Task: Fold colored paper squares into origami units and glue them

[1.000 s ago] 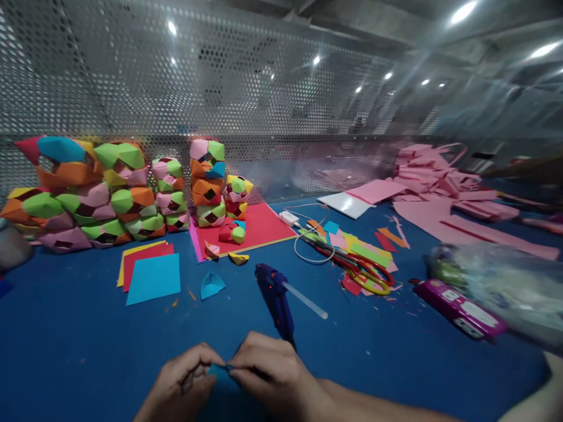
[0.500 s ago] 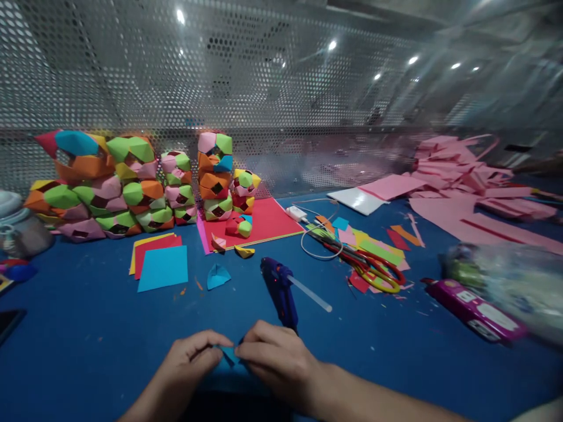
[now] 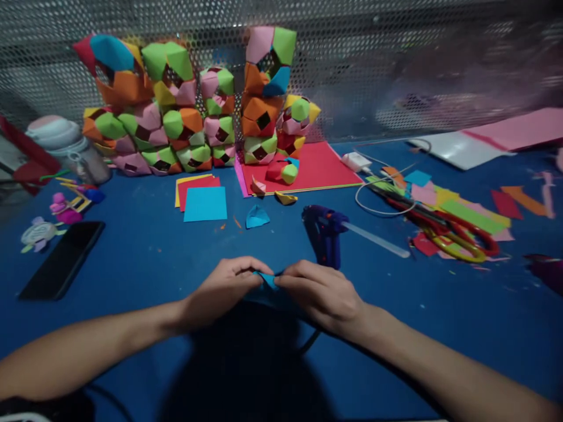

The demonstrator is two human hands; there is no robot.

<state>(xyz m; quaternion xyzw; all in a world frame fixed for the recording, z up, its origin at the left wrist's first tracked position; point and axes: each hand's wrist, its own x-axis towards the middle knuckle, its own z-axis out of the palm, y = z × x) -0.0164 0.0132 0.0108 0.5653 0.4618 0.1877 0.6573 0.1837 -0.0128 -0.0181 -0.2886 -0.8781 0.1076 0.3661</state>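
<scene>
Between my two hands is a small piece of blue paper [image 3: 268,281], partly folded and mostly covered by the fingers. My left hand [image 3: 229,287] pinches its left side with thumb and fingertips. On the other side, my right hand [image 3: 323,293] is closed on the paper's right part, the fingertips of both hands nearly meeting. Just behind the right hand, a dark blue glue gun [image 3: 328,228] rests on the table with a clear glue stick poking out of it. Beyond my hands lies a folded blue paper piece [image 3: 257,217].
Colourful folded-paper balls [image 3: 185,126] are stacked along the perforated metal wall. Square paper sheets [image 3: 204,204] lie left of centre, red sheets [image 3: 325,167] behind. Scissors [image 3: 461,234], paper scraps [image 3: 475,214] and a charger [image 3: 356,161] are at right; a phone [image 3: 64,258] and jar [image 3: 79,149] at left.
The view has tilted down and swung left, so the phone and left forearm show more. Both hands still pinch the blue paper, with fingers in much the same position.
</scene>
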